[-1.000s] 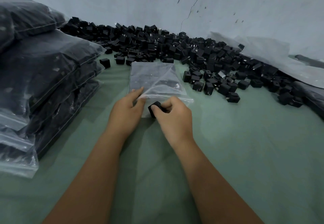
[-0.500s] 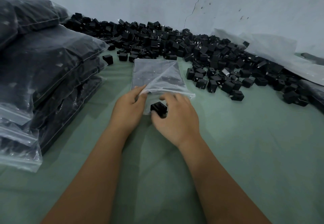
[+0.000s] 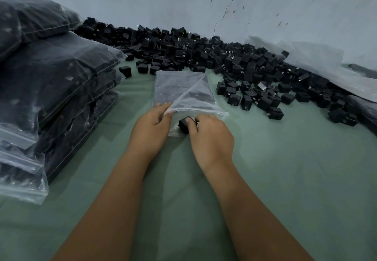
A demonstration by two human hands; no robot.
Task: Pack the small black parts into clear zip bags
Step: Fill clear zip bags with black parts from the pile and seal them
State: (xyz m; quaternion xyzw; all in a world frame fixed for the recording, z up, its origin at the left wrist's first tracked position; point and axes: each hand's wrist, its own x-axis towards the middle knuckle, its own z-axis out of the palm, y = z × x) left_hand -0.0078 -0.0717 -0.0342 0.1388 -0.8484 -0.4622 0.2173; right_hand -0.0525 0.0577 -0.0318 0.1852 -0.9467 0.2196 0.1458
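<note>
Part [image 3: 184,125] deeper bagward (right hand [image 3: 212,138])

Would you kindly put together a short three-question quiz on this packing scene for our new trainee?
1. True or false: the right hand holds a black part at the mouth of the clear zip bag.
2. What is the left hand doing? A) lifting the bag's upper edge B) resting flat on the cloth C) reaching into the loose pile
3. Fill in: the stack of filled bags lies to the person's ____.

Key: 1 true; 2 A; 3 left.
</note>
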